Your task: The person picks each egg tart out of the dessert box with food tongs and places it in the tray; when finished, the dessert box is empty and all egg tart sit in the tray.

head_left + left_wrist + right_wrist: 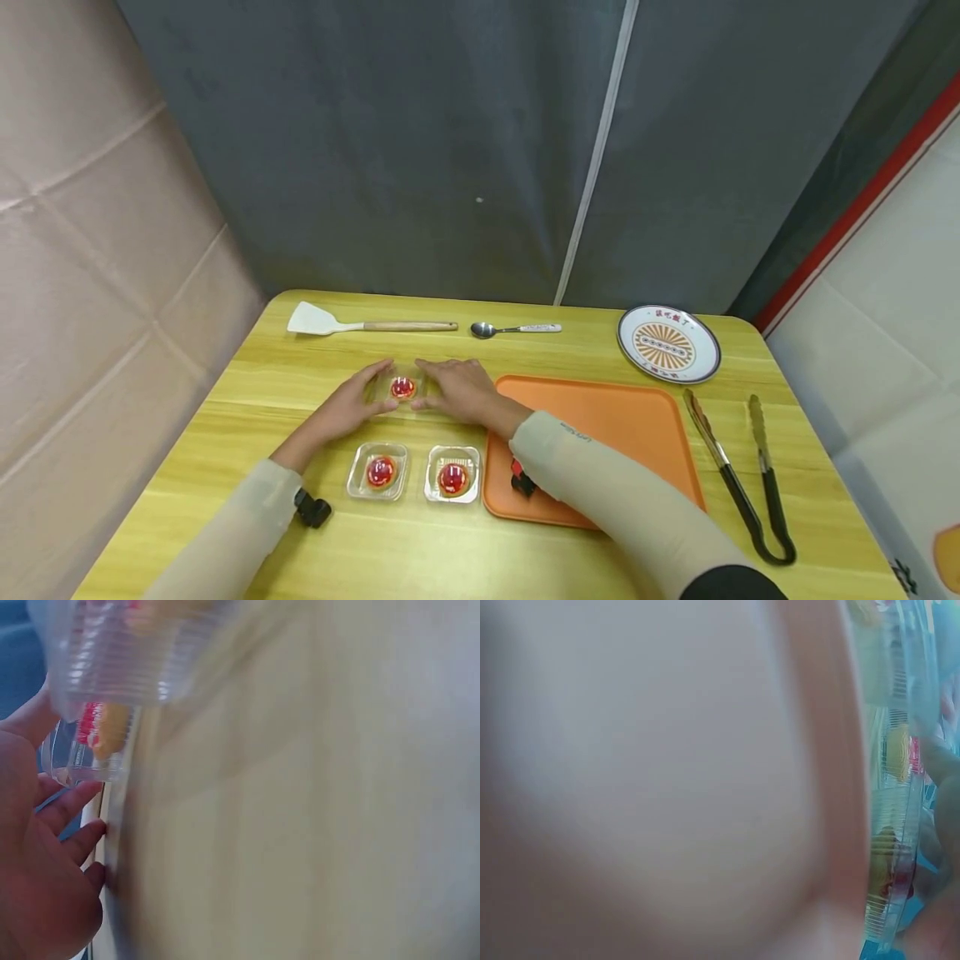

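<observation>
Both hands reach to one clear plastic box (pixel 390 392) holding a small tart (pixel 402 387) with a glossy red top. My left hand (pixel 351 402) grips its left side, thumb at the near corner and fingers at the far one. On the opposite side, my right hand (pixel 461 392) holds it the same way. In the left wrist view, fingertips touch the box (pixel 112 772) at its edge. Two similar boxes, a left one (pixel 355 486) and a right one (pixel 472 492), stand nearer me, each with a red-topped tart.
An orange tray (pixel 607 404) lies under my right forearm, its rim close to the right box. Black-handled tongs (pixel 723 462) lie open to its right. Behind are a white spatula (pixel 315 320), a spoon (pixel 483 330) and a patterned plate (pixel 667 343). A grey curtain (pixel 412 167) hangs beyond the table.
</observation>
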Demonstrator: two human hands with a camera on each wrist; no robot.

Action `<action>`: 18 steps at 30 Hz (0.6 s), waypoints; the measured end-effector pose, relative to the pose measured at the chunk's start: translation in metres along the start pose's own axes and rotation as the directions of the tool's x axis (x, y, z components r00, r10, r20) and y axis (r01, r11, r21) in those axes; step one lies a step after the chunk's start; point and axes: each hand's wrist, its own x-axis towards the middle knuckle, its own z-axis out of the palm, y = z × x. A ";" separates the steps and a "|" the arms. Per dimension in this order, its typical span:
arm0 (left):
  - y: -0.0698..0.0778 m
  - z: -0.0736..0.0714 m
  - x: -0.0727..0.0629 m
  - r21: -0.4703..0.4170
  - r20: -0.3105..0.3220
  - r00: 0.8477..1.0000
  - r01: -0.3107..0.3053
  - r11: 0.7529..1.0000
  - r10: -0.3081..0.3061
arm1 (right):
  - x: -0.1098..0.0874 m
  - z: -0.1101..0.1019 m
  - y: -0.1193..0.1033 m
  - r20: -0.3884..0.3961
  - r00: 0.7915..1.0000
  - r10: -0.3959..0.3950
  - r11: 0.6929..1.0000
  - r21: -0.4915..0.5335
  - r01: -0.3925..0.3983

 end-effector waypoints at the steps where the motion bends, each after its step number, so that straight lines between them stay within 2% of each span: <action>1: 0.001 -0.001 0.000 0.009 0.001 1.000 -0.003 1.000 0.003 | 0.000 0.000 0.000 -0.003 1.000 0.001 1.000 0.005 -0.001; 8: 0.010 -0.006 -0.001 0.038 -0.012 0.999 -0.040 0.998 0.041 | 0.001 -0.001 0.000 0.014 1.000 0.011 0.998 0.069 -0.012; 14: 0.020 -0.017 0.001 0.052 -0.019 0.998 -0.064 0.997 0.065 | 0.001 -0.012 -0.004 0.032 0.999 0.035 0.992 0.123 -0.039; 18: 0.027 -0.026 0.002 0.078 -0.028 0.996 -0.082 0.994 0.084 | 0.003 -0.022 -0.007 0.031 0.999 0.021 0.989 0.146 -0.025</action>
